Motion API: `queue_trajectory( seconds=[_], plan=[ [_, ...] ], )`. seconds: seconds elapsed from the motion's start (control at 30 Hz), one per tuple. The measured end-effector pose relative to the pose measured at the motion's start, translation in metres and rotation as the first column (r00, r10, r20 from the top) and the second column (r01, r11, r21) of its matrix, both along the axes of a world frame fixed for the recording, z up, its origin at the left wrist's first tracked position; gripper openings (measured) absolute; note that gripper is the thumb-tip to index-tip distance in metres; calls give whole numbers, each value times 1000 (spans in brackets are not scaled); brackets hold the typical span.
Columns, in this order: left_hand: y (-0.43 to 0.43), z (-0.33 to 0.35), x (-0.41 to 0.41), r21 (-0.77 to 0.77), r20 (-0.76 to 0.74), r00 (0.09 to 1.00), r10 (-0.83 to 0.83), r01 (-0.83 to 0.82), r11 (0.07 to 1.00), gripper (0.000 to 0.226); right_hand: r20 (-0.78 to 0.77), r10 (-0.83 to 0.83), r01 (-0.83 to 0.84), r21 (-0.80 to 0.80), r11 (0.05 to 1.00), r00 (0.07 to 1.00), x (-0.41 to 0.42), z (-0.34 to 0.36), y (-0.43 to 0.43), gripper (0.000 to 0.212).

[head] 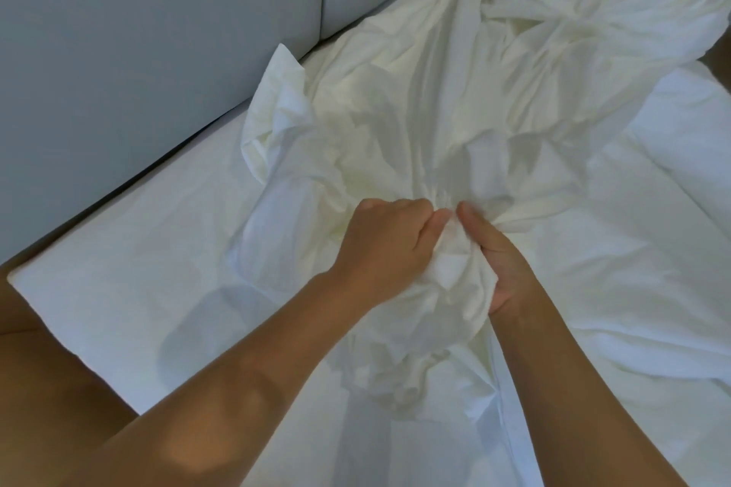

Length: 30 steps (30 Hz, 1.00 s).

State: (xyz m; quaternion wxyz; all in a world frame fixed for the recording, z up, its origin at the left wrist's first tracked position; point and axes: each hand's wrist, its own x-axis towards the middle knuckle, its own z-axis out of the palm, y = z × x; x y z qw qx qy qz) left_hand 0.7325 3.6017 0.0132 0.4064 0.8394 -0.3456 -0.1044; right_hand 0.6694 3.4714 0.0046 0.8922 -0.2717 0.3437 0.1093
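Observation:
A crumpled cream-white sheet (pixel 415 99) lies bunched across a white bed (pixel 130 249) and trails off to the far right. My left hand (pixel 385 237) grips a gathered fold of the sheet near the middle of the view, fingers curled into the cloth. Right beside it, my right hand (pixel 494 261) holds the same bunch from the other side, its thumb on top and its fingers hidden under the cloth. The two hands almost touch.
A grey padded headboard (pixel 158 32) runs along the bed's far left side. A white duvet (pixel 672 178) lies on the right of the bed. Brown floor (pixel 35 387) shows at the lower left, past the mattress corner.

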Motion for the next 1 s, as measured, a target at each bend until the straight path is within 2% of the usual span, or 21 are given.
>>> queue_trajectory(
  seconds=[0.07,0.13,0.17,0.2,0.23,0.27,0.3,0.37,0.47,0.53,0.6,0.67,0.73,0.77,0.8,0.83,0.87,0.93,1.0],
  plan=[
    [0,5,8,-96,-127,975,181,-194,976,44,-117,85,-97,-101,990,990,0,5,-4,64],
    [2,10,21,-241,-371,862,346,-449,860,47,-239,170,-233,-268,935,956,-3,6,-10,52],
    [3,12,27,-287,-468,813,347,-511,810,47,-266,172,-255,-317,914,949,-4,7,-11,45],
    [2,14,30,-310,-486,819,305,-488,816,47,-245,146,-224,-329,917,958,-5,7,-12,40],
    [0,17,31,-274,-420,875,240,-375,886,47,-169,95,-143,-294,945,981,-4,8,-11,37],
    [-4,19,28,-170,-333,932,141,-207,963,47,-64,24,-37,-213,976,998,-1,9,-9,38],
    [-8,20,22,-23,-254,966,42,-50,999,46,39,-47,52,-125,991,998,1,9,-6,42],
    [-10,18,12,176,-148,983,-112,138,975,43,155,-112,114,-3,993,982,6,7,1,52],
    [-5,14,3,325,-15,967,-254,245,913,34,113,-109,98,92,991,988,5,3,9,60],
    [-3,13,-4,315,4,947,-321,303,899,26,69,-32,27,73,997,997,4,6,8,54],
    [-3,12,-8,262,-2,938,-347,335,905,26,-33,58,-60,-43,997,998,6,10,3,34],
    [-3,7,-4,117,-147,942,-302,320,940,28,-105,47,-64,-157,985,993,12,13,3,7],
    [-3,-4,6,-71,-384,911,-148,130,989,36,-50,-49,39,-174,984,998,18,15,9,20],
    [-3,-12,15,-95,-463,886,-36,-9,995,35,-19,-120,115,-165,980,993,19,12,11,26],
    [-2,-24,27,-43,-479,873,94,-130,991,29,-3,-183,180,-164,970,983,18,10,13,27],
    [2,-37,41,80,-439,869,231,-218,973,23,-6,-229,224,-183,957,973,16,7,13,22],
    [9,-51,55,245,-355,867,348,-273,930,31,-19,-250,241,-204,949,968,13,3,13,14],
    [30,-77,79,528,-177,887,427,-280,802,68,-59,-240,222,-220,950,969,9,-2,10,11],
    [50,-96,93,659,-10,911,413,-305,688,88,-97,-182,161,-191,968,979,6,-9,8,8]
  ],
)
